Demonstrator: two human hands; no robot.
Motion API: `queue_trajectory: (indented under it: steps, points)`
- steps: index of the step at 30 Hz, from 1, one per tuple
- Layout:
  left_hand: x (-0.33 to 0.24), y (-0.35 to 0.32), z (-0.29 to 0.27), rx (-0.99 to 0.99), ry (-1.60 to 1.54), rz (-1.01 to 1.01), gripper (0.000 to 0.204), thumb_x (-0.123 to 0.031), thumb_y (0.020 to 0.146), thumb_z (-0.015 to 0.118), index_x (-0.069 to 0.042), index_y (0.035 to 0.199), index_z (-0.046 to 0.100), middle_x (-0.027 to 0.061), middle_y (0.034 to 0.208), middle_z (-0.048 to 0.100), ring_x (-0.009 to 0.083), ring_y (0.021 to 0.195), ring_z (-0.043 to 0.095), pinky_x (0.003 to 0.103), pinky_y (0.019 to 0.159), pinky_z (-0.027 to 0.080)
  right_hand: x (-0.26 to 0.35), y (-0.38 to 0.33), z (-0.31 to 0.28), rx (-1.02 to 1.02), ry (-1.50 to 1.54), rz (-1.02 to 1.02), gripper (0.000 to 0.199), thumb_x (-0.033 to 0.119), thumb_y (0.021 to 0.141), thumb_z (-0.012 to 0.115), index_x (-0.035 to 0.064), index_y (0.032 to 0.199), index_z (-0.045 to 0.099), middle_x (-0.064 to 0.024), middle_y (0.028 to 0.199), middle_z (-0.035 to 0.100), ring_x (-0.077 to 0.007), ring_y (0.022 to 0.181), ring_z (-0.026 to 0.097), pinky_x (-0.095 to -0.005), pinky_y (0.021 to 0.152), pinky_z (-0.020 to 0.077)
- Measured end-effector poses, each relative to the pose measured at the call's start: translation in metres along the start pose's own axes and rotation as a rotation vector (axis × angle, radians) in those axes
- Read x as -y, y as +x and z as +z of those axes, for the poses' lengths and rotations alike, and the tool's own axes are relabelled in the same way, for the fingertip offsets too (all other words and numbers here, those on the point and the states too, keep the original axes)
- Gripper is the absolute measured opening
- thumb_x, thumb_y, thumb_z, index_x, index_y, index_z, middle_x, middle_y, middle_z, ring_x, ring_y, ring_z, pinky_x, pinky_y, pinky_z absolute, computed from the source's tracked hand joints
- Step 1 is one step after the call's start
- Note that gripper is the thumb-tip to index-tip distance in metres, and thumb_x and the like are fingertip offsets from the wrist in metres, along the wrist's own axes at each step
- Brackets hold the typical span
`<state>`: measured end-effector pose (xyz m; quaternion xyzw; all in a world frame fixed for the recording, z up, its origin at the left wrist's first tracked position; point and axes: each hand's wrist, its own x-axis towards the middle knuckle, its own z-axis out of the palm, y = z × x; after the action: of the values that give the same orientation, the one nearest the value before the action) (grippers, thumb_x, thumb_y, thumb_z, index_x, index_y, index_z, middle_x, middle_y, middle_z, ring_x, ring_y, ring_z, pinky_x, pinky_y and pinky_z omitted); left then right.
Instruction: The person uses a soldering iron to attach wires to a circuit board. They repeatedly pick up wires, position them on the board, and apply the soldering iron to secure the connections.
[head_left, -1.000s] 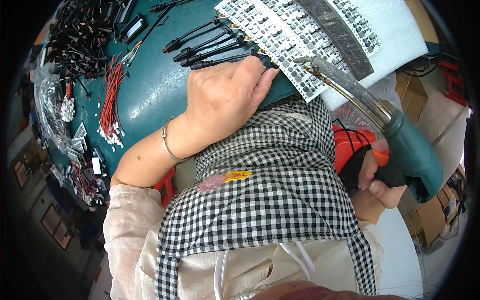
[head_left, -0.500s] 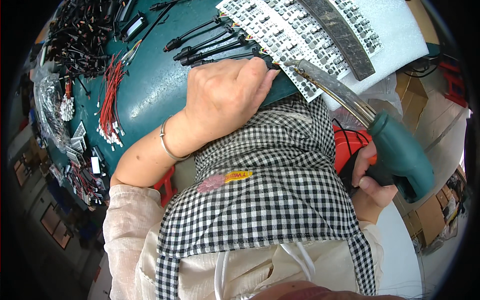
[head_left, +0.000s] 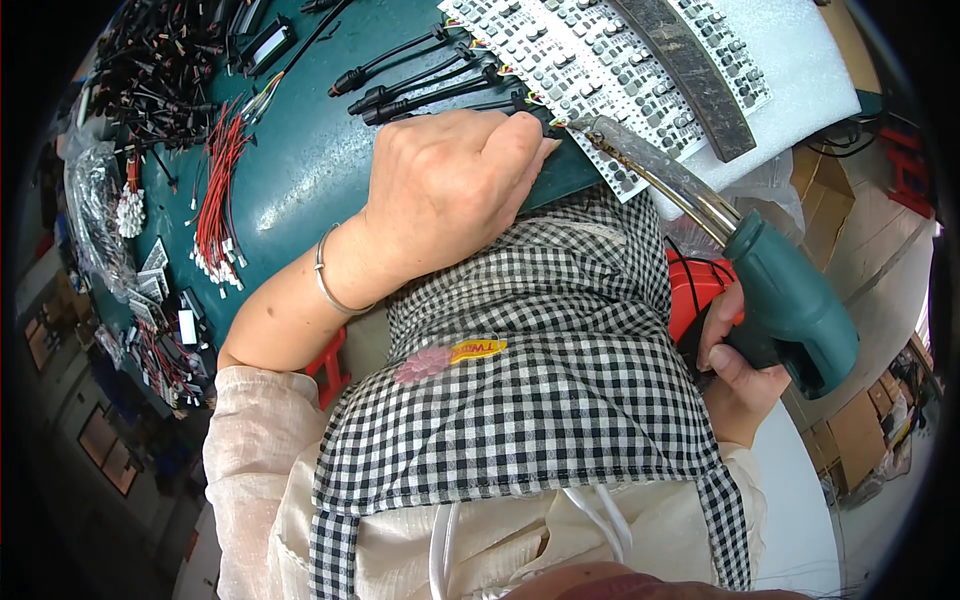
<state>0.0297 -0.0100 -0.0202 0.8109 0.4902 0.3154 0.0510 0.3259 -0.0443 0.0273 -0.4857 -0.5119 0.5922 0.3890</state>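
Note:
My left hand (head_left: 450,190) lies curled on the near edge of the green table (head_left: 300,150). Its fingertips press down the end of the nearest black cable (head_left: 470,98), right beside a panel of small circuit boards (head_left: 590,60). My right hand (head_left: 735,370) grips the handle of a teal soldering gun (head_left: 790,300). The gun's long metal tip (head_left: 585,128) reaches the panel's near edge, close to my left fingertips. A checked apron (head_left: 540,380) covers my lap below both hands.
The panel rests on white foam (head_left: 800,60) with a dark flat bar (head_left: 680,70) across it. More black cables (head_left: 400,70) lie side by side. Red wire bundles (head_left: 215,200) and heaps of black leads (head_left: 150,60) fill the table's left. Cardboard boxes (head_left: 860,430) stand at right.
My right hand has swung the soldering gun up and left, bringing its tip to the panel's edge. My left hand has stayed put on the cable end.

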Motion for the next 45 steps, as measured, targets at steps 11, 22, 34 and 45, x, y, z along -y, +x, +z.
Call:
queue_trajectory:
  steps: [11,22,34,45]
  points:
    - [0.000,0.001,0.000,0.000,0.008,0.008,0.020,-0.007,0.071,0.076,-0.006,0.073,0.057,0.0046,0.055,0.050,0.0193,0.044,0.050,0.030,0.041,0.039,-0.005,0.006,-0.010,0.075,0.128,-0.017,0.047,0.008,0.066,0.074,-0.0085,0.100,0.047,-0.0090,0.063,0.050,-0.0168,0.042,0.047,-0.0254,0.039,0.0389]
    - [0.000,0.001,-0.001,-0.001,0.002,0.004,0.020,-0.007,0.071,0.077,-0.006,0.074,0.057,0.0049,0.056,0.052,0.0197,0.045,0.051,0.030,0.041,0.040,0.006,0.013,-0.007,0.073,0.259,-0.070,0.064,0.009,0.070,0.071,-0.0168,0.118,0.038,-0.0091,0.064,0.050,-0.0146,0.043,0.047,-0.0238,0.036,0.0408]
    - [-0.003,0.005,-0.013,0.119,-0.326,-0.395,0.011,-0.007,0.080,0.071,0.001,0.088,0.070,0.0099,0.070,0.068,0.0157,0.059,0.064,0.023,0.054,0.048,0.007,0.012,-0.007,0.033,0.270,-0.116,0.062,0.009,0.069,0.070,-0.0183,0.115,0.040,-0.0086,0.062,0.050,-0.0135,0.042,0.046,-0.0231,0.035,0.0395]
    - [0.006,0.005,-0.006,-0.082,0.004,0.051,0.018,-0.001,0.067,0.074,-0.005,0.083,0.066,0.0062,0.068,0.064,0.0200,0.058,0.061,0.029,0.051,0.048,0.003,0.007,-0.009,-0.007,0.217,-0.110,0.060,0.010,0.067,0.069,-0.0187,0.112,0.041,-0.0070,0.055,0.048,-0.0128,0.039,0.045,-0.0214,0.036,0.0378]
